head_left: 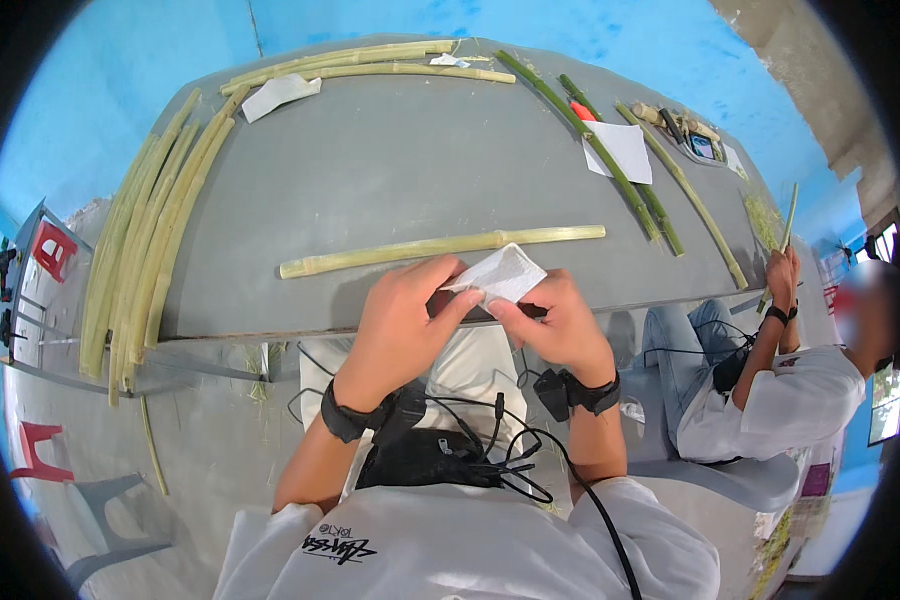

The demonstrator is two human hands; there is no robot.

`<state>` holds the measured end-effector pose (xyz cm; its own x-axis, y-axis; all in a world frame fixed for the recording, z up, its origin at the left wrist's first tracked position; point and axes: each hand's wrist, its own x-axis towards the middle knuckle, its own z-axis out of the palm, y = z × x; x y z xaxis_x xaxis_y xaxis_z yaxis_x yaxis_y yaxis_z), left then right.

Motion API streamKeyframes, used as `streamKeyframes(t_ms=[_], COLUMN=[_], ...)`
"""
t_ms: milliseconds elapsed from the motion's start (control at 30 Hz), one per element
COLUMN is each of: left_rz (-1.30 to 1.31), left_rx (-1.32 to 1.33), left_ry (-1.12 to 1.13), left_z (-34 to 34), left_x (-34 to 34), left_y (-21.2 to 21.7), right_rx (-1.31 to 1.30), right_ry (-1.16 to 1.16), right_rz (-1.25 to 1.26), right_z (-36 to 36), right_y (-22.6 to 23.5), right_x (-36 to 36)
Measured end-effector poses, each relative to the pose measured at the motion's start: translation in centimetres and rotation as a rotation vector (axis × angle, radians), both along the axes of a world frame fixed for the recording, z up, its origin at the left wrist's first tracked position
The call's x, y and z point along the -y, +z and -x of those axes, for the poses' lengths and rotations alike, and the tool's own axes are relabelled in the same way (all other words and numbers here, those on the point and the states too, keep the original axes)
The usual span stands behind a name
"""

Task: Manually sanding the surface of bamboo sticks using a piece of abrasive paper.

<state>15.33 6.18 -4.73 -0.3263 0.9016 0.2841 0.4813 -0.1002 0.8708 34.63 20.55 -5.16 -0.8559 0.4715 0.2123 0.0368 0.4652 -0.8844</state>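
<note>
Both hands hold a small folded piece of white paper (510,268) above the near edge of the table. My left hand (410,310) pinches its left side between thumb and fingers. On the lower right side, my right hand (562,322) grips it with the thumb on top; the other fingertips are partly hidden. Just beyond the hands lies a single pale, peeled bamboo pole (410,252), running left to right across the grey table (390,160). Neither hand visibly grips the pole.
Several pale poles (160,220) overhang the table's left edge; more poles (390,72) and a paper sheet (280,95) lie at the back. Green poles (600,150) cross a white sheet (625,150) at right. A seated co-worker (790,390) holds a green stalk. Cables (510,440) hang at my waist.
</note>
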Motion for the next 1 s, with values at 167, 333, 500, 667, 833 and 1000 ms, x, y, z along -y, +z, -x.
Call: streamKeyframes(t_ms=[167,333,500,667,833,1000], left_rz=[-0.086,-0.134,-0.266,-0.281,-0.2,-0.165], left_rx=[-0.01,0.011,0.189,0.112,0.086,0.06], left_ry=[0.022,0.04,-0.084,-0.18,-0.247,-0.259], left_z=[-0.2,-0.6,-0.1,0.4,0.4,0.2], left_x=[0.0,0.0,0.1,0.7,0.7,0.5], left_y=[-0.1,-0.4,-0.8,-0.4,0.2,0.4], right_rx=[-0.063,-0.141,-0.134,-0.157,-0.286,-0.166], right_ry=[-0.009,-0.043,0.018,0.096,0.125,0.108], right_rz=[-0.082,-0.09,0.006,-0.13,-0.143,-0.155], right_z=[0.2,0.5,0.1,0.1,0.3,0.0], right_y=[-0.2,-0.5,-0.2,0.1,0.0,0.1], right_x=[0.1,0.3,0.0,-0.4,-0.4,-0.4])
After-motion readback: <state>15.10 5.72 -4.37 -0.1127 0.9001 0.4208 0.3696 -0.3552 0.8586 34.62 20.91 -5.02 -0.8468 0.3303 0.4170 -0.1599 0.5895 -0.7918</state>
